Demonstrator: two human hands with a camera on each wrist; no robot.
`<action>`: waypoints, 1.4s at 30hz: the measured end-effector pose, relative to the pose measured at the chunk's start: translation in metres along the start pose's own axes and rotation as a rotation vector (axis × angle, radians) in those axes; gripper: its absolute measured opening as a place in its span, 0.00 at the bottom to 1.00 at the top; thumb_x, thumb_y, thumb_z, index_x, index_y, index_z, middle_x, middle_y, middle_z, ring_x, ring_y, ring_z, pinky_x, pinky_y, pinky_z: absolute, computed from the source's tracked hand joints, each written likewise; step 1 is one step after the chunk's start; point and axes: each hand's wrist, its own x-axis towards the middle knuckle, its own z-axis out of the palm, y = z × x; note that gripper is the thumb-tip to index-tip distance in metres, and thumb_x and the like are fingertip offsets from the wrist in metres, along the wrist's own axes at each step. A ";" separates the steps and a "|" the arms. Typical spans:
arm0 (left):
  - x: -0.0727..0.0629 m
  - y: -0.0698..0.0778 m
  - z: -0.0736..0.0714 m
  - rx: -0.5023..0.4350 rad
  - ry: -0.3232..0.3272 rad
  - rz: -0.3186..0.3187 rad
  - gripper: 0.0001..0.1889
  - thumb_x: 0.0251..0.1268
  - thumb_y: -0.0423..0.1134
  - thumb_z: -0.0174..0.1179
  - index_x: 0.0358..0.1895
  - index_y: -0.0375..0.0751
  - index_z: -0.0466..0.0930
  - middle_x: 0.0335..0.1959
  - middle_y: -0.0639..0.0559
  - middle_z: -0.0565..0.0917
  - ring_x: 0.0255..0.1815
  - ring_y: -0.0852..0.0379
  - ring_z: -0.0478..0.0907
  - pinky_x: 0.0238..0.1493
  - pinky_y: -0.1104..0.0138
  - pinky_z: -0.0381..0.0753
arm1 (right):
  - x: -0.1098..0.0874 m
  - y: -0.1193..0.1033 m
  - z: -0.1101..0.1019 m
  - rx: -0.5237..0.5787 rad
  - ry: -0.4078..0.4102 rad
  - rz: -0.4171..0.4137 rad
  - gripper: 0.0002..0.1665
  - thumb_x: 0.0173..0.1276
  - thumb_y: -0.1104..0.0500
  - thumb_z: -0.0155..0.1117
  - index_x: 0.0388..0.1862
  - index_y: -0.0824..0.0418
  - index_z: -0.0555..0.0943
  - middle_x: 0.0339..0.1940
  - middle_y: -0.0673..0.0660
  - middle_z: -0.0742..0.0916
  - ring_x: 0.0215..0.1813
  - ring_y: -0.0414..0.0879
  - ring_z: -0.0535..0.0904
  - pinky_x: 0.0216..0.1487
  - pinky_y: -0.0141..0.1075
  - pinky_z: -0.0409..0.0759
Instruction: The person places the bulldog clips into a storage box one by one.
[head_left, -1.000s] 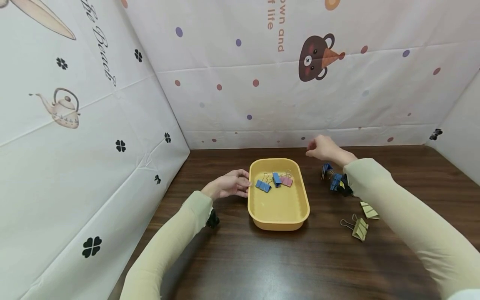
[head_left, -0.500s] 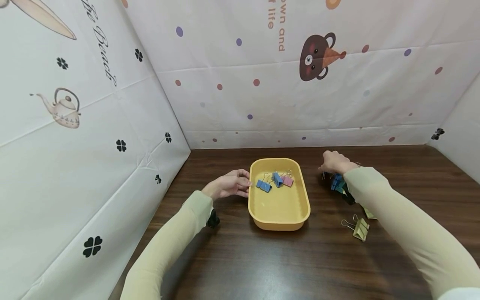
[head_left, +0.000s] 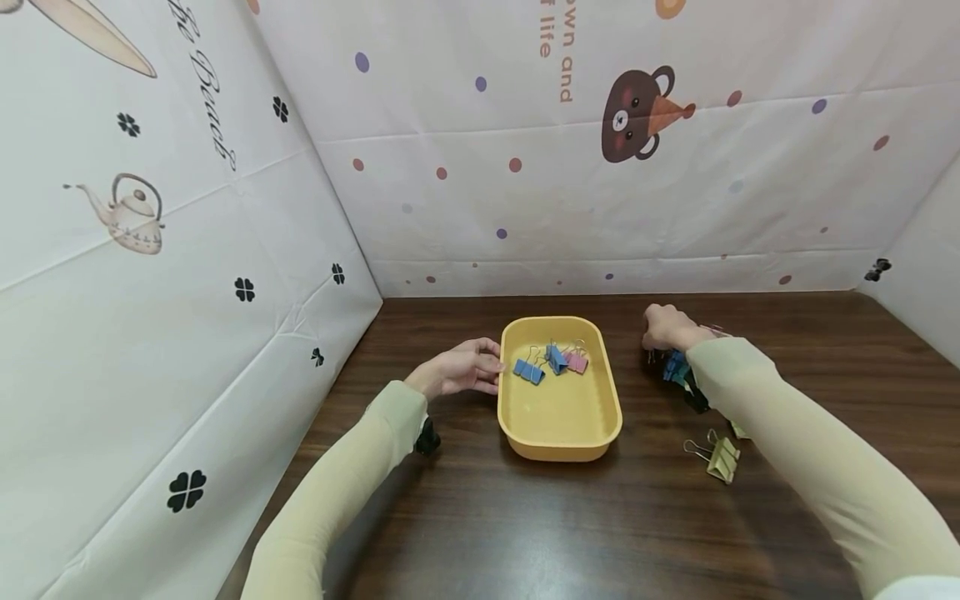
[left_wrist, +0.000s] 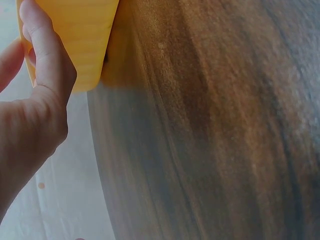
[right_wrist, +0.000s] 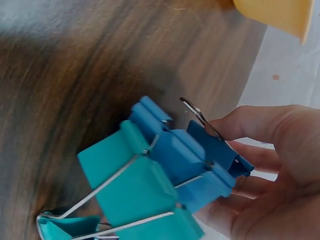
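My left hand (head_left: pixel 461 368) grips the left rim of a yellow plastic tray (head_left: pixel 558 452), thumb at the edge and fingers along the outer wall. Inside the tray lie two blue binder clips (head_left: pixel 528 372) and a pink binder clip (head_left: pixel 576 362). To the right of the tray, my right hand (head_left: pixel 666 327) reaches down at a group of clips. In the right wrist view its thumb presses the wire handle of a dark blue binder clip (right_wrist: pixel 214 146), with fingers behind the clip. Beside that clip are a brighter blue binder clip (right_wrist: pixel 182 155) and a teal binder clip (right_wrist: pixel 137 187).
A yellow-green binder clip (head_left: pixel 724 460) lies nearer on the dark wooden table (head_left: pixel 480 517), with another partly hidden by the right sleeve (head_left: pixel 787 417). Printed white cloth walls (head_left: pixel 450 217) stand at the back and both sides.
My right hand has moved right and down, from beside the tray to the blue clips, and now pinches one. The left hand stays at the tray's rim.
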 end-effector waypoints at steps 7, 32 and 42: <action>-0.001 0.000 0.001 0.006 0.006 0.000 0.19 0.70 0.27 0.50 0.61 0.32 0.58 0.38 0.43 0.76 0.31 0.55 0.79 0.38 0.61 0.86 | -0.006 -0.011 -0.010 0.089 0.038 -0.049 0.17 0.60 0.69 0.54 0.46 0.77 0.77 0.34 0.68 0.82 0.24 0.49 0.72 0.24 0.37 0.69; 0.000 -0.003 -0.001 -0.009 0.012 -0.002 0.19 0.70 0.27 0.51 0.61 0.33 0.59 0.38 0.44 0.77 0.32 0.54 0.80 0.39 0.60 0.86 | -0.016 -0.101 -0.052 0.057 0.150 -0.289 0.13 0.61 0.64 0.61 0.43 0.71 0.81 0.32 0.65 0.87 0.21 0.45 0.78 0.33 0.42 0.79; 0.000 -0.001 0.001 -0.004 0.009 0.000 0.23 0.70 0.27 0.51 0.64 0.30 0.56 0.38 0.44 0.77 0.31 0.55 0.80 0.38 0.61 0.86 | -0.022 -0.129 -0.043 0.060 0.134 -0.339 0.15 0.61 0.65 0.64 0.45 0.72 0.81 0.41 0.67 0.85 0.37 0.52 0.80 0.42 0.45 0.81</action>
